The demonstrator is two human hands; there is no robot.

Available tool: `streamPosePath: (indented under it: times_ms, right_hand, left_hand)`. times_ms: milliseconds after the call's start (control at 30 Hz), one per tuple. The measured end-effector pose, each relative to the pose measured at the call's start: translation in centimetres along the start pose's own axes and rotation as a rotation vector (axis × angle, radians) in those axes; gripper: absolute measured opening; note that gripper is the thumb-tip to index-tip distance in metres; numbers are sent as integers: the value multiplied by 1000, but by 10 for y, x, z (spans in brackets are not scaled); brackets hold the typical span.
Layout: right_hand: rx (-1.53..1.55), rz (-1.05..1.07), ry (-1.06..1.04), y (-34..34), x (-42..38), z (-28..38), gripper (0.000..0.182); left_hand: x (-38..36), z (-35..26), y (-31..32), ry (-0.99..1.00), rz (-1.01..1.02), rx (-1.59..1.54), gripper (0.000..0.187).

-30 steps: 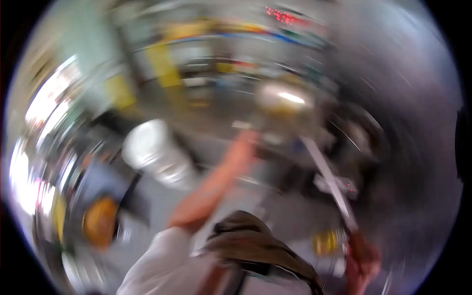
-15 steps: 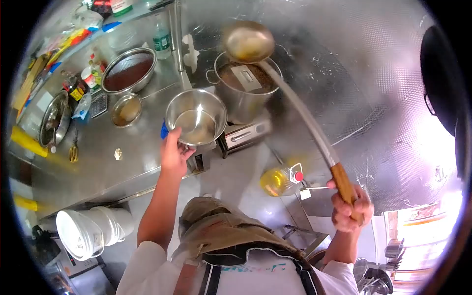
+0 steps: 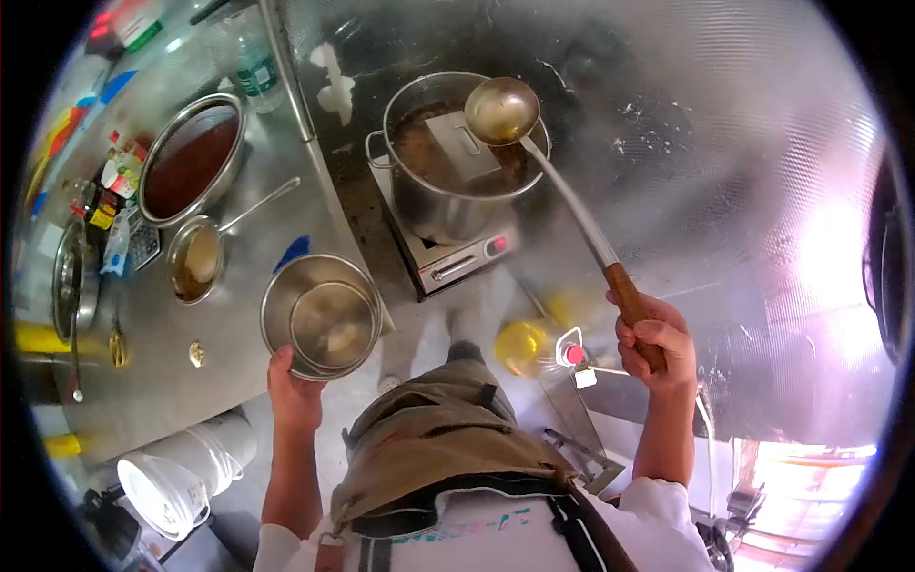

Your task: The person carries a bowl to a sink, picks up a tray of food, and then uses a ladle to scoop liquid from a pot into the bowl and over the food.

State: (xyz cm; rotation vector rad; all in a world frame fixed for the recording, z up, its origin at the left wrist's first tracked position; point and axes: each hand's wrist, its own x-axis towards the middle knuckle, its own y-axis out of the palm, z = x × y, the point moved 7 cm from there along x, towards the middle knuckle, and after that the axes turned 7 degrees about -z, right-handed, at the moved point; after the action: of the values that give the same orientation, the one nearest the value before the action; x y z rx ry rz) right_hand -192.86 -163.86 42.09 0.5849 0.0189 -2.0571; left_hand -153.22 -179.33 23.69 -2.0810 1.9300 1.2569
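My left hand (image 3: 294, 393) grips the near rim of a round steel container (image 3: 322, 357), with a little pale content at its bottom. It is held at the counter's front edge. My right hand (image 3: 658, 341) is closed round the wooden handle of a long steel ladle (image 3: 572, 200). The ladle's bowl hangs over the far right side of a tall stockpot (image 3: 448, 217); a small yellowish patch shows inside it. Dark brown liquid fills the pot, and a flat metal plate (image 3: 459, 160) with a handle lies in it. Under the pot sits a cooker (image 3: 457, 272) with a red light.
On the steel counter (image 3: 243, 329) at left are a strainer bowl (image 3: 232, 176) of dark red content, a small bowl (image 3: 179, 276) with a spoon, bottles and scissors (image 3: 117, 345). An oil jug (image 3: 522, 349) stands below right of the cooker. White buckets (image 3: 157, 491) are at lower left.
The steel container has moved left and towards me, away from the stockpot. The ladle's bowl has shifted from the pot's far rim to its right side. My view has shifted too.
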Motion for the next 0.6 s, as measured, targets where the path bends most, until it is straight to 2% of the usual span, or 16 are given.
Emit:
streamPosePath:
  times_ms: [100,233,367,433,467,533,600]
  right_hand:
    - [-160,-29,41,-34,64,12,45]
    - [-374,33,107,-74,146,35,49]
    - [-496,176,156,-90,211,63,55]
    - [-536,247,199,-90,237,70,58]
    - [-533,276,211,-88,249,72,53]
    - [-530,328,226,-80,267,77,44]
    - [-513,370,261,-75,280,80,46]
  left_hand:
    - [20,9,36,60,55,-29,56]
    - [34,19,107,93,-44,-15,65]
    - [45,31,162,73,-171,-63,65]
    - [49,31,170,161,-166,-20,66]
    - [49,32,172,199,-165,0,66]
    - [44,38,170,186,-226,-15,65]
    - [43,40,175,171,-264,-49,65]
